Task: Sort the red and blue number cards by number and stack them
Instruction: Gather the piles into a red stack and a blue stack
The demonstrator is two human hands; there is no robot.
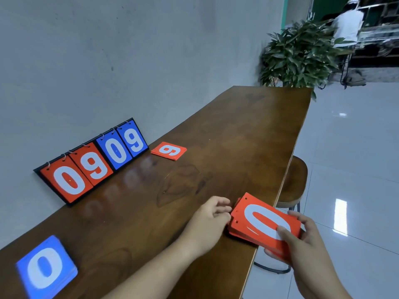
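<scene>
Lengthwise, the table (237,130) runs away from the viewer, its left edge against a grey wall and its right edge open to a tiled floor. A plant (298,55) stands past the far end. A stool (295,182) sits on the floor, tucked under the right edge.

A scoreboard (95,162) leans back at the left edge about halfway along. It carries four cards on rings, two red and then two blue, reading 0, 9, 0, 9. Its long side lies along the wall.

The blue stack (46,268) lies flat at the near left corner with a white 0 on top. The digit's top points roughly toward the wall.

The red 0 stack (259,223) sits at the right edge near the viewer, partly on the table and partly past the edge. Its long axis runs across that edge, and its punched short end points inward.

The right hand (302,240) grips the outer end, thumb on the white 0 and fingers curled beneath. The left hand (210,219) meets the punched end with bent fingertips. Whether it pinches the cards or only touches them, I cannot tell.

The red 9 stack (168,150) lies flat just beyond the scoreboard's far end, near the left edge. Its punched end is not clear.
</scene>
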